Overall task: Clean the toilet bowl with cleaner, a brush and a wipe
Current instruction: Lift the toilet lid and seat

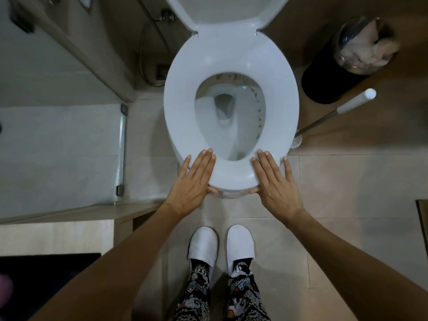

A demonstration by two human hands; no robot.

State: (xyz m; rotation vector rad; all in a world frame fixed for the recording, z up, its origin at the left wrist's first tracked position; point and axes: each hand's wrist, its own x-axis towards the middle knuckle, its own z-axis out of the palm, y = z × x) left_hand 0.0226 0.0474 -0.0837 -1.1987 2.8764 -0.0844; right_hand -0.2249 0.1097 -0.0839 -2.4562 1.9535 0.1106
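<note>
Landmark is the toilet seat, lid up behind it.

Nearest you, below the seat: your two white slippers side by side on pale floor tile, patterned trousers above them. Bare tile between slipper toes and the seat's front edge.

At the front edge: your left hand lies flat on the seat's front-left corner, fingers straight and close together, thumb tucked under the rim. Your right hand mirrors it on the front-right corner, fingers straight and slightly spread, little finger out past the edge, thumb under the rim. Neither hand holds anything. A gap of bare seat rim sits between them.

Inside the seat ring: the toilet bowl, open, water at the bottom, brownish marks along the far and right inner wall.

Right of the seat: the toilet brush stands in a white holder tight against the bowl side, handle leaning away to the right, white grip at the top. Open tile right of your right hand.

Left of the seat: a strip of tile, then a glass panel edge with metal clips. Narrow room on that side.

Far right of the seat: a black bin with a clear liner and crumpled paper, just beyond the brush handle.

Far left, behind the seat: a hose looping down to a floor drain.
</note>
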